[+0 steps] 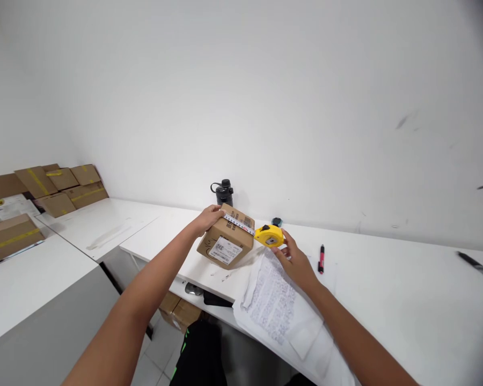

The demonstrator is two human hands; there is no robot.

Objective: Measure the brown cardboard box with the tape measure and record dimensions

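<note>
A small brown cardboard box (226,236) is tilted above the white desk, its white shipping label (225,250) facing me. My left hand (210,219) grips the box's upper left edge, thumb at the end of the tape blade (239,223). The blade lies across the top face of the box. It runs right into a yellow tape measure (269,236), which my right hand (293,257) holds by its right side, against the box's right edge. Part of the left fingers is hidden behind the box.
Handwritten sheets (271,300) hang over the desk's front edge. A red marker (321,259) lies to the right, a black pen (478,267) farther out. Behind the box stands a black bottle (224,194). Several cardboard boxes (80,187) are stacked at the left; others (179,311) sit below the desk.
</note>
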